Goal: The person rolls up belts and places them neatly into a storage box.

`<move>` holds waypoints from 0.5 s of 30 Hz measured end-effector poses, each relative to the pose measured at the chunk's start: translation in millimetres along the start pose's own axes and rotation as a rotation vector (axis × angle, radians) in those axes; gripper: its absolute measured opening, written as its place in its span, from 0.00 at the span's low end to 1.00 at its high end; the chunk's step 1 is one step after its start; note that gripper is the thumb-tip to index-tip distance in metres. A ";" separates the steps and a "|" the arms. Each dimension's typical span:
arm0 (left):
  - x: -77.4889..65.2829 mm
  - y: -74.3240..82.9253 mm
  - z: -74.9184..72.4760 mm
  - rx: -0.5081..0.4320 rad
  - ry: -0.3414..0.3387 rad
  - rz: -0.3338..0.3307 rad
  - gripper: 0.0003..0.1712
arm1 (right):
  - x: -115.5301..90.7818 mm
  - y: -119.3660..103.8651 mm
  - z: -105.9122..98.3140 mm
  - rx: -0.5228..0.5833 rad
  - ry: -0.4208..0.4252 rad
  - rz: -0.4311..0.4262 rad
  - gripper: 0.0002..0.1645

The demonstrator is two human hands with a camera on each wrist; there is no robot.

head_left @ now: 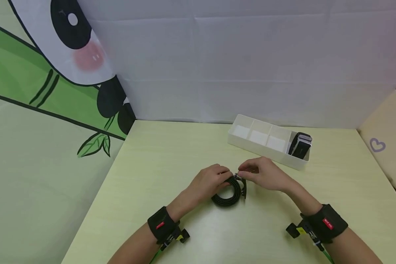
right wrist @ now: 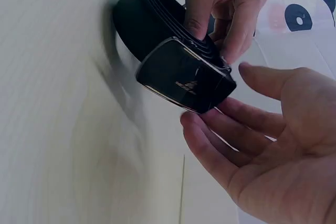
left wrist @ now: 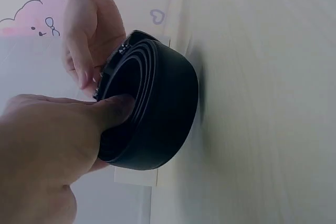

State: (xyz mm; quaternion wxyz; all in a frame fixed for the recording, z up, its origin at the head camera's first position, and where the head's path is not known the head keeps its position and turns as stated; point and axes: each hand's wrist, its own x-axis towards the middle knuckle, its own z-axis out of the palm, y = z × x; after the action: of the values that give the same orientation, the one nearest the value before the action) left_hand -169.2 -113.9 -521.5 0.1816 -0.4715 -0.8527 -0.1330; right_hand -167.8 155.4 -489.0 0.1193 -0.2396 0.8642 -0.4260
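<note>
A coiled black belt stands on edge at the middle of the table. My left hand grips the coil; in the left wrist view the thumb goes inside the rolled strap. At the coil's right side, the dark plate buckle with a shiny rim faces the right wrist camera. My right hand is at the buckle, its fingertips touching the plate's edge. In the right wrist view the right thumb stands apart from the buckle.
Behind the hands, a white divided box lies slanted on the pale table. Its right end compartment holds a black item with a shiny edge. A light cloth wall rises at the table's back.
</note>
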 end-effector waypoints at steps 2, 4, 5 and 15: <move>1.0 1.7 -3.8 0.044 0.017 0.022 0.13 | -0.7 1.5 -1.9 0.093 -0.057 0.038 0.18; 1.8 1.5 -6.3 0.065 0.042 0.046 0.14 | -2.1 3.1 -3.5 0.175 -0.090 0.076 0.19; 2.0 0.8 -7.1 0.068 0.059 0.059 0.14 | -3.0 3.8 -4.3 0.232 -0.101 0.097 0.20; 8.2 -9.0 -13.0 0.073 0.286 0.183 0.19 | -9.4 9.1 -4.5 0.734 -0.166 0.207 0.26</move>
State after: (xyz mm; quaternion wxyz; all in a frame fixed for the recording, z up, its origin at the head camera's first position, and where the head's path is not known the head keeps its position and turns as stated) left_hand -178.5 -117.5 -506.8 0.3296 -0.5166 -0.7758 -0.1504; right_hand -164.4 168.0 -493.5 0.3087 -0.1263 0.6614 -0.6718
